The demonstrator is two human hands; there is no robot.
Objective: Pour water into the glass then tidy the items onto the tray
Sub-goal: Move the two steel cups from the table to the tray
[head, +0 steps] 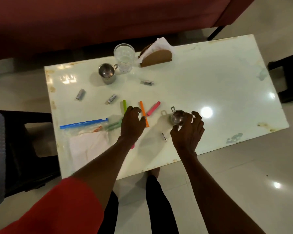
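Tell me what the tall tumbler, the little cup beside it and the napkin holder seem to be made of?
The tall tumbler looks like clear glass or plastic: see-through, with a patterned wall. The little cup looks like polished steel: grey and mirror-shiny. The napkin holder looks like matt brown wood or board; which one is unclear.

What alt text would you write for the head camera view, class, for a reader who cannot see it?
A person's right hand closes around a small steel cup on a white table, while the left hand hovers over coloured clips. Farther back stand a clear glass, a steel mug and a napkin holder; batteries lie scattered.
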